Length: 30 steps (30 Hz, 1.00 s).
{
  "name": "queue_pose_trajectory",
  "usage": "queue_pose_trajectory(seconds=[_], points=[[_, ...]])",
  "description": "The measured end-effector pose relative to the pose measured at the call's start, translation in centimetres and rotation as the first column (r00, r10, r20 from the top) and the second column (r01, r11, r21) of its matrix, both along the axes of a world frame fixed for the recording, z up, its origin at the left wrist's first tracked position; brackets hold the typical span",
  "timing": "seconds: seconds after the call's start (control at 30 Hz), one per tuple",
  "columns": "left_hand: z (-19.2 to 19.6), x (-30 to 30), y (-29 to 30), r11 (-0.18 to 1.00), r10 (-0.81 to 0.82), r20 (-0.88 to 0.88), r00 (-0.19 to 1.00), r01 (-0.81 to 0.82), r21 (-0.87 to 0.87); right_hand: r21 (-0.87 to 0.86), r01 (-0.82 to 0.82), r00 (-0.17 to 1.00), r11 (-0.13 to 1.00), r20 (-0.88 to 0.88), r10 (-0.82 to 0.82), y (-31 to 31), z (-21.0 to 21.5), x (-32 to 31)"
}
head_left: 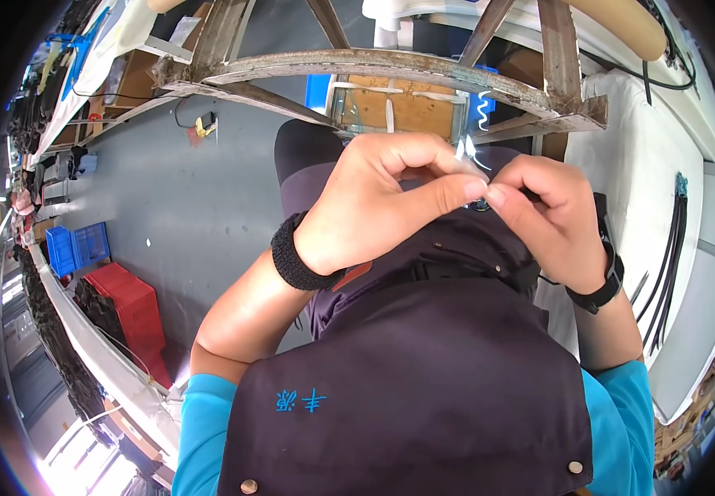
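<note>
My left hand (378,202) and my right hand (552,215) meet in front of my chest, fingertips pinched together on a small dark round part (478,204). A thin white wire (473,136) curls up from between the fingers. Most of the part is hidden by my thumbs. A black wristband sits on my left wrist (295,252) and a black watch on my right wrist (605,281). I wear a dark apron (423,388) over a turquoise shirt.
A worn wooden frame (374,70) stands just ahead of my hands. To the right is a white-covered bench (647,182) with a bundle of black cables (671,248). Red crates (130,310) and blue crates (76,248) sit on the grey floor at left.
</note>
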State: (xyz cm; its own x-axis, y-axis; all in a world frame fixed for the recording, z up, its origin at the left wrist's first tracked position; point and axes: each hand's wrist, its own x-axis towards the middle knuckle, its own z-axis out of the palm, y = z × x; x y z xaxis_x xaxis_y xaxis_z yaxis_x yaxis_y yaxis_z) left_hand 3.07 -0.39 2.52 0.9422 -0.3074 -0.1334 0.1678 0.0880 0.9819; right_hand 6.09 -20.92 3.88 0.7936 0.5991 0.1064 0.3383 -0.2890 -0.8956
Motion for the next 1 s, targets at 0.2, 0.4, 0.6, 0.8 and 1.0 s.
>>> queue_pose_trajectory(seconds=[0.2, 0.4, 0.6, 0.8, 1.0], points=[[-0.4, -0.3, -0.2, 0.989, 0.018, -0.067, 0.998, -0.008, 0.147, -0.05, 0.019, 0.881, 0.999, -0.471, -0.041, -0.1, -1.2, -0.3], [-0.8, -0.3, -0.3, 0.999, 0.035, -0.135, 0.99, -0.039, -0.031, 0.049, 0.167, 0.978, 0.985, 0.12, -0.172, 0.6, -1.8, -2.9], [-0.7, 1.0, -0.3, 0.999, -0.043, -0.193, 0.98, 0.038, -0.03, 0.062, 0.115, 0.949, 0.991, 0.287, -0.128, -0.3, -2.3, -2.8], [-0.5, 1.6, -0.7, 0.999, -0.015, -0.025, 1.0, 0.013, -0.04, -0.051, 0.101, 0.973, 0.994, 0.215, -0.088, -1.1, -1.1, -1.9], [-0.7, 0.6, -0.7, 0.999, -0.043, 0.096, 0.994, 0.043, 0.0, -0.118, 0.01, 0.997, 0.993, 0.076, -0.001, -1.0, 0.3, -0.7]])
